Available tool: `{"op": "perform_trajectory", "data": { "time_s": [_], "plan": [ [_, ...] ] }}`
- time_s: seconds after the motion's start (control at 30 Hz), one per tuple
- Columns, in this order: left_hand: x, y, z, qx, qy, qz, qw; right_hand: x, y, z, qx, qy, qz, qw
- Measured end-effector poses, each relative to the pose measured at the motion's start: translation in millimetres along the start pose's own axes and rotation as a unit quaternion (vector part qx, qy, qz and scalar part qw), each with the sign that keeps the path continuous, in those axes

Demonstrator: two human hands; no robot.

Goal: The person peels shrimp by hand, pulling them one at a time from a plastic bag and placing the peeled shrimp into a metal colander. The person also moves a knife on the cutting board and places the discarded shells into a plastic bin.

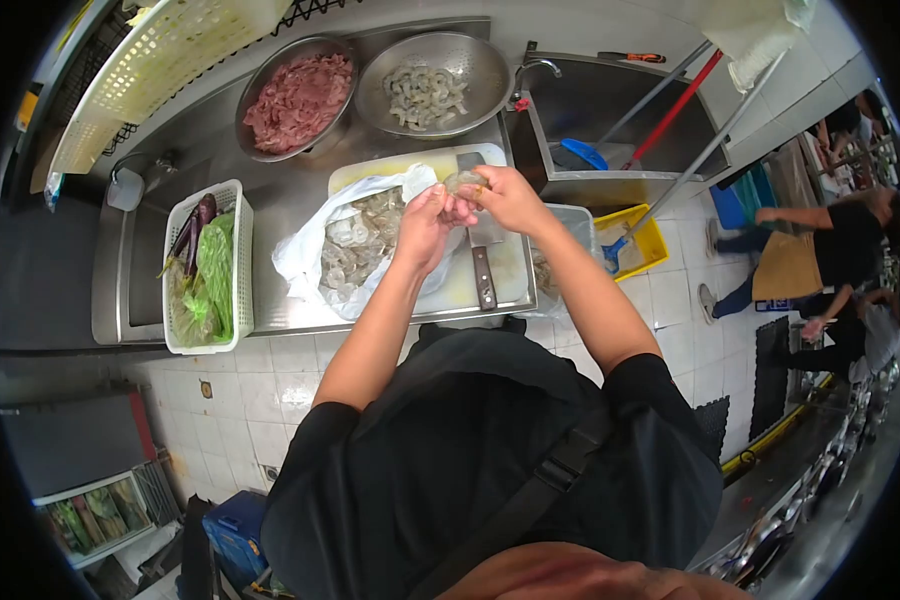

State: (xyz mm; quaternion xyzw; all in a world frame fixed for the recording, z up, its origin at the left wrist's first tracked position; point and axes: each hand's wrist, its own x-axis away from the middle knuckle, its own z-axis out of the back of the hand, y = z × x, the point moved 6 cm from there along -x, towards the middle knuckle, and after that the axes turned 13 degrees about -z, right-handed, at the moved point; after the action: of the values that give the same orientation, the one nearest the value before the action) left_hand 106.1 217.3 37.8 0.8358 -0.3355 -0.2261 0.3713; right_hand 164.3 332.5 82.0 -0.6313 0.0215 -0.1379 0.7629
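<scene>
Between my two hands is a greyish raw shrimp (462, 182), pinched above the board. My left hand (427, 228) has its fingers closed around the lower side of it, and my right hand (511, 200) grips it from the right. Just left of my left hand, an opened white plastic bag (295, 250) holds a heap of unpeeled shrimp (355, 250). Under my hands lies a white cutting board (511, 265). A cleaver (484, 278) with a brown handle rests on it, its blade partly hidden by my right hand.
Behind stand a steel colander (490, 85) of peeled shrimp (425, 97) and a bowl of sliced raw meat (300, 103). A white basket (243, 270) holds eggplants and bagged greens at left. Right are a sink (620, 100), a clear container (570, 222) and a yellow bin (650, 240). Co-workers stand far right.
</scene>
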Motion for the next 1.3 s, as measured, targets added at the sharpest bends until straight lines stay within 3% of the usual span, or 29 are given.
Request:
{"op": "perform_trajectory", "data": {
  "time_s": [0.1, 0.2, 0.4, 0.5, 0.57, 0.6, 0.67, 0.8, 0.83, 0.87, 0.9, 0.97, 1.03, 1.07, 1.13, 1.17, 1.2, 1.23, 1.27, 1.3],
  "plan": [
    [-8, -7, -7, 0.018, -0.005, 0.024, 1.000, 6, 18, 20, 0.038, 0.032, 0.031, 0.998],
    [-12, -20, -20, 0.033, -0.017, 0.046, 0.998, 19, 30, 32, 0.041, 0.028, -0.008, 0.999],
    [-13, -36, -50, 0.004, -0.032, 0.088, 0.996, 32, 40, 53, -0.088, 0.096, 0.009, 0.991],
    [-14, -42, -68, -0.110, -0.069, 0.046, 0.990, 27, 72, 72, -0.019, 0.166, 0.008, 0.986],
    [-15, -51, -77, -0.122, -0.063, 0.052, 0.989, 37, 77, 87, 0.225, 0.293, 0.024, 0.929],
    [-17, -53, -82, -0.128, -0.071, 0.055, 0.988, 42, 84, 92, 0.225, 0.295, 0.023, 0.928],
    [-25, -56, -87, -0.132, -0.082, 0.055, 0.986, 48, 122, 103, 0.362, 0.245, -0.181, 0.881],
    [-30, -81, -78, -0.173, -0.098, 0.137, 0.970, 64, 133, 118, 0.420, 0.290, -0.135, 0.849],
    [-30, -86, -75, -0.178, -0.100, 0.152, 0.967, 63, 128, 121, 0.111, 0.251, -0.143, 0.951],
    [-30, -91, -74, -0.178, -0.090, 0.148, 0.969, 57, 127, 113, -0.210, 0.179, -0.140, 0.951],
    [-30, -99, -78, -0.159, -0.075, 0.142, 0.974, 55, 125, 107, -0.208, 0.163, -0.141, 0.954],
    [-36, -114, -76, -0.154, -0.089, 0.112, 0.978, 57, 112, 103, -0.050, 0.177, -0.053, 0.982],
    [-38, -112, -79, -0.218, -0.065, 0.077, 0.971, 62, 112, 115, -0.038, 0.217, -0.078, 0.972],
    [-39, -116, -79, -0.262, -0.083, 0.068, 0.959, 65, 116, 125, -0.024, 0.247, -0.068, 0.966],
    [-38, -109, -81, -0.470, -0.149, -0.024, 0.870, 70, 145, 153, 0.001, 0.282, -0.100, 0.954],
    [-37, -112, -77, -0.472, -0.135, -0.026, 0.871, 68, 165, 166, 0.012, 0.286, -0.142, 0.948],
    [-33, -124, -73, -0.538, -0.172, -0.003, 0.825, 60, 174, 174, 0.016, 0.276, -0.142, 0.951],
    [-29, -133, -70, -0.598, -0.209, 0.022, 0.773, 51, 178, 175, 0.161, 0.238, -0.167, 0.943],
    [-25, -144, -61, -0.604, -0.206, 0.089, 0.764, 44, 186, 173, 0.303, 0.196, -0.188, 0.913],
    [-18, -147, -57, -0.602, -0.200, 0.089, 0.768, 29, 182, 169, 0.135, 0.181, -0.215, 0.950]
  ]
}}
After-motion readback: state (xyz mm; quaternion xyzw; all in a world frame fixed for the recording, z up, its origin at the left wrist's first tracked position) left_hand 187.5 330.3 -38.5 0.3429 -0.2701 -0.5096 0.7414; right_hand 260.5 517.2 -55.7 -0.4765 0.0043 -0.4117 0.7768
